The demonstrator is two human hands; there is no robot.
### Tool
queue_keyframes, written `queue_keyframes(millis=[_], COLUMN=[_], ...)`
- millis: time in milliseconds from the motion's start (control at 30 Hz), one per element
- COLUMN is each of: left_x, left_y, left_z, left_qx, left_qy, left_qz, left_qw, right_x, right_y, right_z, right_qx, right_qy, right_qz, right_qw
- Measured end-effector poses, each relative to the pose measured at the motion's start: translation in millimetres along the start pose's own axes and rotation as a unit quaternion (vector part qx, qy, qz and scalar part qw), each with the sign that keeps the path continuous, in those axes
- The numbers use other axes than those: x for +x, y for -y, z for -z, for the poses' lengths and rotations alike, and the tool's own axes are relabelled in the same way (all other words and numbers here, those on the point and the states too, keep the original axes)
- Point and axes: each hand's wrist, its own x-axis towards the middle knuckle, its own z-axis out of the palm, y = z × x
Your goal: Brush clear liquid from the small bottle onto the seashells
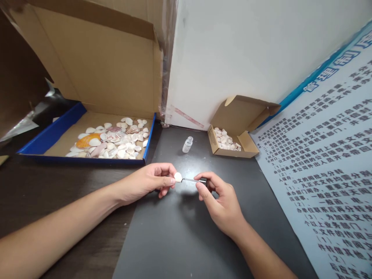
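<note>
My left hand pinches a small white shell between thumb and fingers, just above the dark mat. My right hand grips a thin brush with a black cap, and its tip touches the shell. A small clear open bottle stands on the mat beyond the hands. Both forearms reach in from the bottom edge.
A large cardboard box with a blue rim holds several shells at the left, its lid up. A small cardboard box with several white shells sits at the back right. A printed poster lies at the right. A white wall stands behind.
</note>
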Motion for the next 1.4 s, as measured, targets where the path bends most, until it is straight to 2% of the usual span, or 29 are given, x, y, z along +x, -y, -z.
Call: queue_keyframes(millis=[233, 433, 600, 733, 900, 1100, 1400], left_x=[-1.2, -1.4, -1.5, -1.6, -0.8, -1.8, -1.4], left_y=[0.1, -1.6, -1.8, -2.1, -1.7, -2.5, -1.8], left_z=[-0.8, -1.2, -1.0, -1.3, -2.0, -3.1, -2.1], left_qx=[0.007, 0.011, 0.007, 0.011, 0.011, 0.007, 0.009], left_qy=[-0.007, -0.005, -0.001, 0.001, 0.006, 0.001, 0.006], left_qz=[0.000, 0.002, 0.008, 0.010, 0.008, 0.011, 0.010], left_qw=[1.000, 1.000, 1.000, 1.000, 1.000, 1.000, 1.000], right_x=[-3.8, -3.4, -2.3, -4.0, -1.9, -4.2, -1.5], right_y=[1.3, 0.9, -0.6, 0.6, 0.6, 0.5, 1.4], right_z=[2.6, 0.9, 1.9, 2.0, 0.4, 1.0, 0.0], right_qx=[0.019, 0.013, 0.015, 0.044, 0.013, 0.066, 0.000], right_qy=[-0.033, -0.001, -0.014, 0.005, -0.004, 0.018, -0.007], right_qz=[0.021, 0.017, 0.009, 0.027, 0.006, 0.026, -0.001], right_qw=[0.999, 1.000, 1.000, 0.999, 1.000, 0.997, 1.000])
